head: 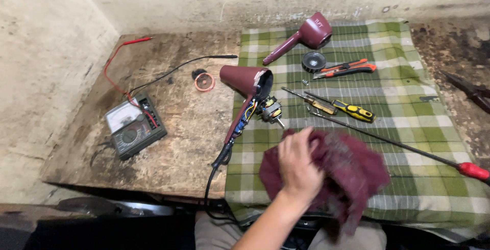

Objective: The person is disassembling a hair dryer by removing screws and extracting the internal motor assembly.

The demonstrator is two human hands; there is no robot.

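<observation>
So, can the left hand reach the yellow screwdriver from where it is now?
Probably yes. The left hand grips a maroon cloth, and the yellow screwdriver lies beyond it on the checked cloth. Only a thin long rod crosses between; the hand is occupied.

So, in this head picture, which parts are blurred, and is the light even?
Head view: the maroon cloth and the left hand on it are motion-blurred; the opened hair dryer and multimeter look sharp; light is soft, falling to dark below the board edge.
</observation>
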